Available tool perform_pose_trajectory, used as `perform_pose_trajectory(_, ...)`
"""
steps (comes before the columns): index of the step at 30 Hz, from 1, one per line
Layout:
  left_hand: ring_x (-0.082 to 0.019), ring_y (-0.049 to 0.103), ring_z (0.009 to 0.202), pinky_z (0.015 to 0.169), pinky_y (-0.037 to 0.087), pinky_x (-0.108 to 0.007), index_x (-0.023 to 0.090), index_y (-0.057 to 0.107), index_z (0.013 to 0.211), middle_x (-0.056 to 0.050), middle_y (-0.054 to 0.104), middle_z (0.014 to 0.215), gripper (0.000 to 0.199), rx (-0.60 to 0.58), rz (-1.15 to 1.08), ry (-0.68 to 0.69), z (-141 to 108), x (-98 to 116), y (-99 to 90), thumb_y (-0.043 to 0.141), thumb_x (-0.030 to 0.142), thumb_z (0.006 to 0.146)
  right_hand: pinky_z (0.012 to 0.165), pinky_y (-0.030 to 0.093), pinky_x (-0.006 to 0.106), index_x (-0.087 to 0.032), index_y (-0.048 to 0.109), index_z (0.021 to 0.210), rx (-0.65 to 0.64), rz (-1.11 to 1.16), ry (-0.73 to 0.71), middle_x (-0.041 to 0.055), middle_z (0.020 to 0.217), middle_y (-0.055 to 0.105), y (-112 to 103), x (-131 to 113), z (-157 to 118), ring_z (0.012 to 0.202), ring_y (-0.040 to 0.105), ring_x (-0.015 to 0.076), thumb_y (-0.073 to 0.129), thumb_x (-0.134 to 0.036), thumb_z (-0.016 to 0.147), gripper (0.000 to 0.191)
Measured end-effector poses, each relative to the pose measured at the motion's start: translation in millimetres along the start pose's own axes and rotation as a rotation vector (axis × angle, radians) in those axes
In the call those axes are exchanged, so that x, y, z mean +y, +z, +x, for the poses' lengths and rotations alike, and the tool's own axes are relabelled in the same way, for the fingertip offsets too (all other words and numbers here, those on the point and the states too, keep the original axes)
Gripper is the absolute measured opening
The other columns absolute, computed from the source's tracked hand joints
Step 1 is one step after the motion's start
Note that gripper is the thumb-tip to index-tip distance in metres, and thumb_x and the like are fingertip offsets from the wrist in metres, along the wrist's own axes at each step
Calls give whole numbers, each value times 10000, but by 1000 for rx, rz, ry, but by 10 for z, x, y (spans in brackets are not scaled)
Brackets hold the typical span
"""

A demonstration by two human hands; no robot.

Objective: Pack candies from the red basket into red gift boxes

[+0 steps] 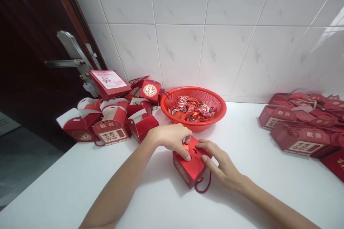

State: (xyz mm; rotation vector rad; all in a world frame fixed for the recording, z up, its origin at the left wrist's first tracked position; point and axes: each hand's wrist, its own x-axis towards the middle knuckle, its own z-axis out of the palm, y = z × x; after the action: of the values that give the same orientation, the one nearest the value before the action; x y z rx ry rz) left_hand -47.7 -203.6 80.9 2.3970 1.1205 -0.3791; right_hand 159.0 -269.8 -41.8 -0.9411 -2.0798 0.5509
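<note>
A small red gift box (189,168) rests on the white table, its top flaps folded inward around an oval opening. My left hand (172,139) is curled over the box's left and far side, thumb and fingers pressing on the top flaps. Against the right side and top edge lies my right hand (220,162), thumb and fingers holding the box there. A dark red cord (205,189) loops out at the box's near right corner. Just behind the box stands a red plastic basket (197,126) with wrapped candies (192,109) in it.
Several red and white boxes (111,130), many with open tops, cluster at the left beside a dark door (32,35) with a metal handle (67,63). More red boxes (303,139) are piled at the right. A tiled wall (182,50) borders the table's back.
</note>
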Motion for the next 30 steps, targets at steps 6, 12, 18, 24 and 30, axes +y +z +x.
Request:
perform_pose_trajectory(6,-219,582,718,537,329,-279,230,482,760,-3,603,740,419,59,-51,26,143,147,129,672,600,708,794,553,335,-223,624,1111,-56,174,142,71,1095,715,-222,1,139,937,676,211,474,-367,1002,235)
perform_pose_trajectory(12,-218,608,859,690,428,-293,224,552,898,-12,634,915,368,295,-275,81,229,174,397,619,577,818,878,543,377,-214,646,1066,17,257,211,80,1096,714,-367,164,147,999,671,231,532,-408,970,245)
perform_pose_trajectory(18,-210,586,983,863,507,-343,242,620,1025,-39,586,1057,313,541,-535,112,282,132,802,616,515,872,918,535,396,-214,648,1061,79,274,214,82,1109,706,-346,234,107,1001,669,228,544,-405,959,240)
perform_pose_trajectory(24,-226,589,1096,936,521,-352,239,655,1019,-59,569,1145,234,673,-648,97,337,166,965,649,414,864,921,525,377,-215,641,1071,86,285,232,74,1115,701,-335,214,89,1013,662,215,531,-396,968,235)
perform_pose_trajectory(30,-277,458,1347,1075,466,-411,280,699,1143,-72,491,1348,299,691,-688,83,362,176,1016,646,397,873,867,534,356,-208,645,1078,81,291,251,78,1112,704,-337,192,81,1017,660,218,525,-421,970,267)
